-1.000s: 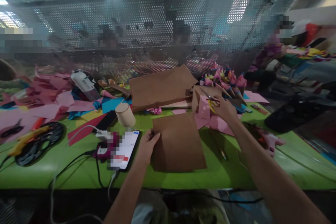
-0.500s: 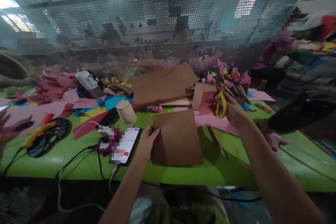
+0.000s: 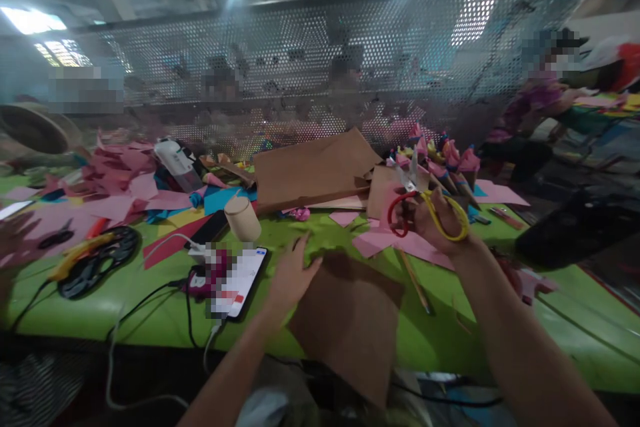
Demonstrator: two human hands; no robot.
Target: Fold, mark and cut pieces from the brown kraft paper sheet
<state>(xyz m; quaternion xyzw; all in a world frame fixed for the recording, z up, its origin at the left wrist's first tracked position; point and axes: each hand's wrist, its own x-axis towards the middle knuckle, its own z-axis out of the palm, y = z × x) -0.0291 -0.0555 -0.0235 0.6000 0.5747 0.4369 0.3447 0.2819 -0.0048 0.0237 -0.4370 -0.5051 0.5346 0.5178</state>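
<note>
Right hand (image 3: 440, 227) raised above green table (image 3: 125, 310), fingers through red and yellow loops of scissors (image 3: 425, 203), blades pointing up. Left hand (image 3: 293, 277) grips left edge of brown paper sheet (image 3: 350, 320), sheet lifted, tilted, hanging past table's near edge. Phone (image 3: 240, 280) just left of that hand; pencil (image 3: 414, 280) on table right of sheet.

The brown matt paper sheet (image 3: 353, 320) looks smooth and stiff. The scissors (image 3: 425, 203) have grey metal blades and glossy red-and-yellow plastic handles. The green tabletop (image 3: 125, 300) is smooth, slightly glossy.
</note>
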